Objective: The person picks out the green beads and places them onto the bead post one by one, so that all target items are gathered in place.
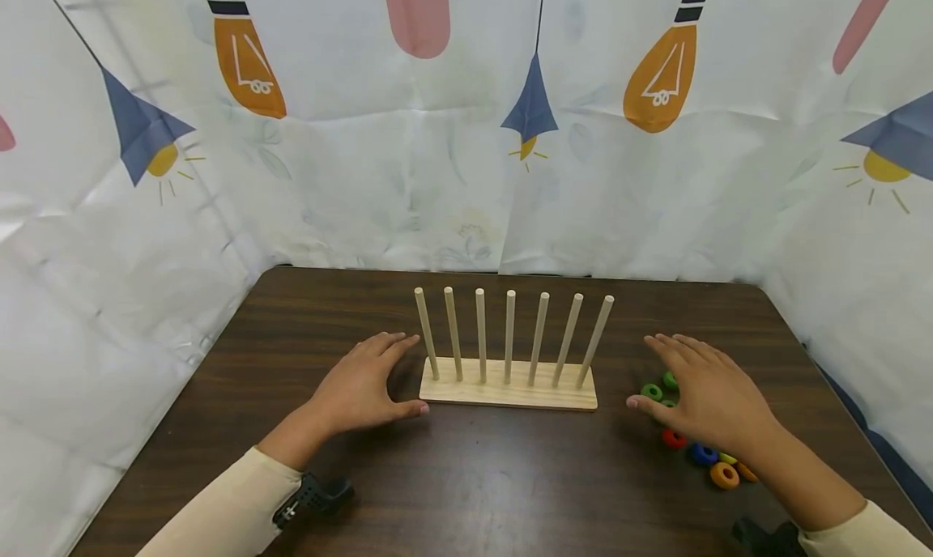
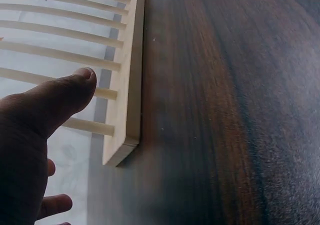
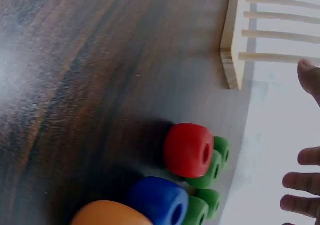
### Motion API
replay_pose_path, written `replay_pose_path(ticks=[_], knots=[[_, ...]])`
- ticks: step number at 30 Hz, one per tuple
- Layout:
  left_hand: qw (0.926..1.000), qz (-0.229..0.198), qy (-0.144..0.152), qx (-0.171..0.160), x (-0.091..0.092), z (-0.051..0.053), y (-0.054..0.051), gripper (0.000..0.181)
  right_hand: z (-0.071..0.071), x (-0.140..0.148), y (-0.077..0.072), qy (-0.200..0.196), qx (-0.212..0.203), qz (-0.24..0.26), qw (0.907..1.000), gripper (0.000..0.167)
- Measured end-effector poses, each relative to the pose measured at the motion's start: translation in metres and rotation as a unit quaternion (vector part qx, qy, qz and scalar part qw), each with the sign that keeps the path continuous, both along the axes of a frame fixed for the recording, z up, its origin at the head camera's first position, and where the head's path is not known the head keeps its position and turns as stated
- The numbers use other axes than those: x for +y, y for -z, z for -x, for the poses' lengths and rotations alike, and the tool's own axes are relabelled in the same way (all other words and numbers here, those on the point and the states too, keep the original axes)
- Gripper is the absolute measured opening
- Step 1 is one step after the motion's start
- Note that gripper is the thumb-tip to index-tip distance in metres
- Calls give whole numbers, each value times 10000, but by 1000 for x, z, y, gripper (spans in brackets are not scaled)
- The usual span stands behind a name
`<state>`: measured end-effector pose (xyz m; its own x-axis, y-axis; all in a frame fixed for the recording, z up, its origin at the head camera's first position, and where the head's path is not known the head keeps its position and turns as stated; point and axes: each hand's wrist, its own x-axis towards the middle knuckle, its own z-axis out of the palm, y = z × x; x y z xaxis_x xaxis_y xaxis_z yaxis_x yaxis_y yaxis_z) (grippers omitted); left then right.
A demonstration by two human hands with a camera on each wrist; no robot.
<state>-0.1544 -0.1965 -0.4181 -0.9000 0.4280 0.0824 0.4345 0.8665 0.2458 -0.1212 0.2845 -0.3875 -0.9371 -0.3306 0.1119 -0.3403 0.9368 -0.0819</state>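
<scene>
A wooden peg rack [image 1: 508,392] with several upright pegs stands in the middle of the table. My left hand [image 1: 368,383] is beside the rack's left end, thumb and fingers spread, holding nothing. In the left wrist view the thumb [image 2: 65,97] appears in front of the pegs; contact cannot be told. My right hand [image 1: 703,395] hovers over a group of coloured beads at the right, fingers extended and nothing in them. Among the beads are a red bead [image 3: 189,150], a blue bead [image 3: 159,201], an orange bead [image 1: 725,475] and several green beads [image 1: 651,392]. The hand partly hides the group.
The dark wood table [image 1: 474,476] carries the rack and beads. Behind it hangs a white curtain [image 1: 452,193] printed with lamps and bulbs. A black wrist strap [image 1: 309,496] sits on the left sleeve, and a dark device [image 1: 765,537] is by the right sleeve.
</scene>
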Motion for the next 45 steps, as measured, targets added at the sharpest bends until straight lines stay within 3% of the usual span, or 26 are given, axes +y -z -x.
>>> replay_pose_path(ticks=[16,20,45], knots=[[9974,-424,162,-557,-1,7,19,94,0,11,29,-204,250,157,9994,81],[9975,-349,200,-580,-1,10,22,92,1,12,34,-229,272,160,9992,77],[9964,-370,217,-726,4,22,20,75,5,17,44,-297,94,-27,9995,44]])
